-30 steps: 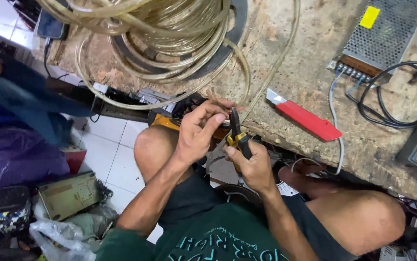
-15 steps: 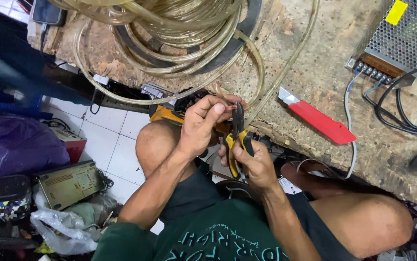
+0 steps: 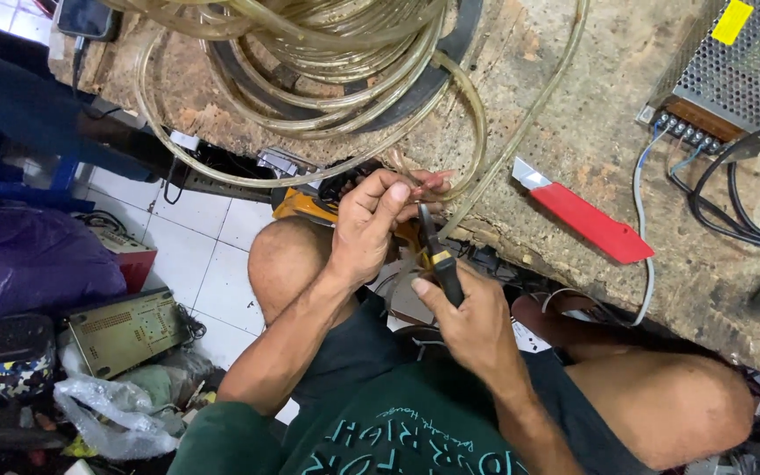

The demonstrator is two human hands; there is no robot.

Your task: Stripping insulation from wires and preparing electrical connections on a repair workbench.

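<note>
Our left hand [image 3: 371, 224] pinches the end of the clear tubing [image 3: 450, 189] at the bench [image 3: 573, 114] edge while our right hand [image 3: 468, 321] grips black-and-yellow pliers [image 3: 437, 255], their nose right at that pinched end. We judge the work goes best with the tube end held steady and the tool closed squarely, gently enough not to crush it. Beyond lie the tubing coil [image 3: 327, 53], a red utility knife [image 3: 582, 215] and a perforated metal power supply [image 3: 732, 75].

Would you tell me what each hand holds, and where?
The right hand grips pliers by the handles; the left hand pinches the clear tube near its end.
</note>
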